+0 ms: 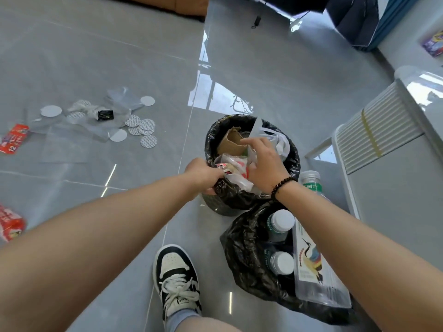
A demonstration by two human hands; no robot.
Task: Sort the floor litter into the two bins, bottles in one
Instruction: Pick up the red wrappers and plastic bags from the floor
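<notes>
Head view: the mixed-litter bin [251, 164] sits brimful under both hands. The left hand [203, 176] has its grip curled on the liner rim; the right hand [263, 166] presses wrappers [236, 167] with fingers spread. Nearer than the right grip, the bottle bin [247, 255] holds bottles [280, 224]. Pressing hard could tip it.
</notes>
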